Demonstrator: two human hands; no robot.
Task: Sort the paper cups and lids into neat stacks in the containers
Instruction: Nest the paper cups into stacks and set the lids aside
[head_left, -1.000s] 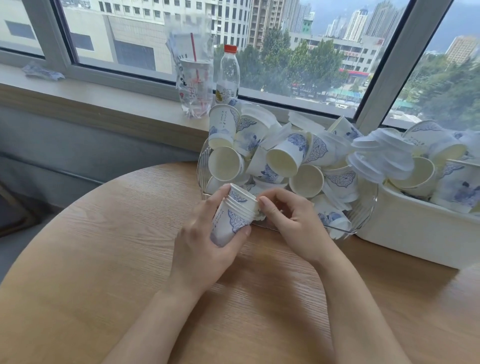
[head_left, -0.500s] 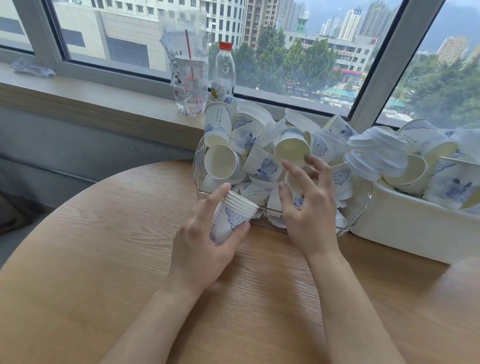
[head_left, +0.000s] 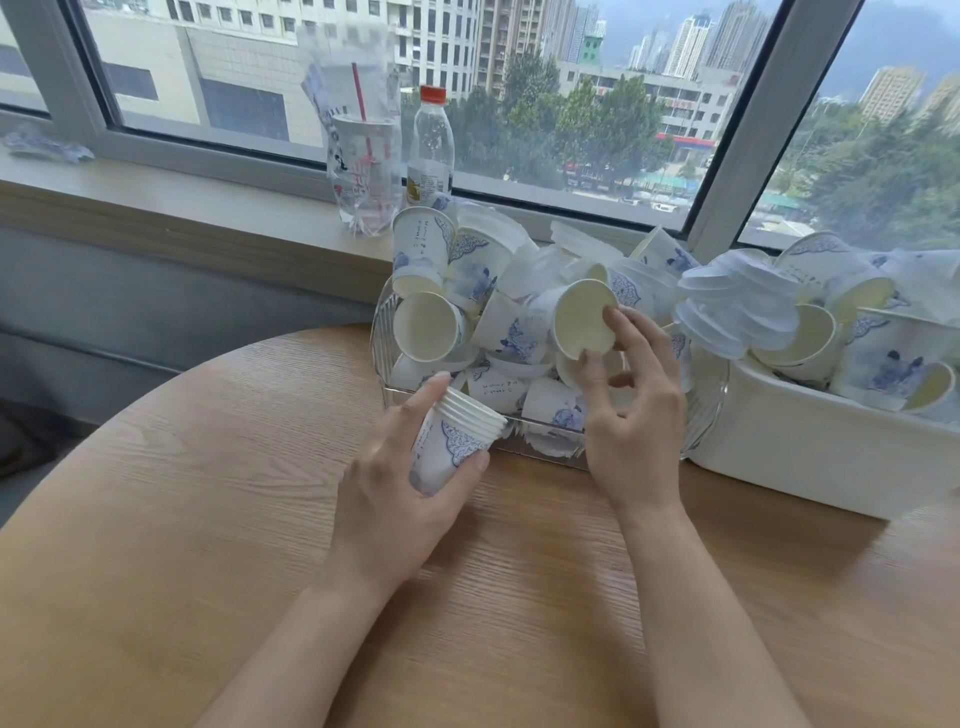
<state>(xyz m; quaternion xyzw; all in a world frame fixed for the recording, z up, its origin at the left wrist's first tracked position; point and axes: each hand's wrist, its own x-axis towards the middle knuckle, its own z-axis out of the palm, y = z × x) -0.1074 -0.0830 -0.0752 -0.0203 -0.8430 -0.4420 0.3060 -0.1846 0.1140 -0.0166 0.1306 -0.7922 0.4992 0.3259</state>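
Left hand (head_left: 395, 499) grips cup stack (head_left: 454, 441); right hand (head_left: 631, 415) pinches cup (head_left: 582, 322).

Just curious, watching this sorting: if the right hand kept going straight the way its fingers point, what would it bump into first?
The right hand already pinches the rim of a single paper cup. Pushing on, up and away, it would likely press that cup into the loose cups and lids heaped in the clear basket, though depth is hard to judge.

The left hand (head_left: 395, 483) curls thumb and fingers round a nested stack of cups (head_left: 457, 441), index finger laid along its rim. The right hand (head_left: 631, 410), raised just beyond it, pinches a single cup (head_left: 582, 322) by the rim with its fingertips.
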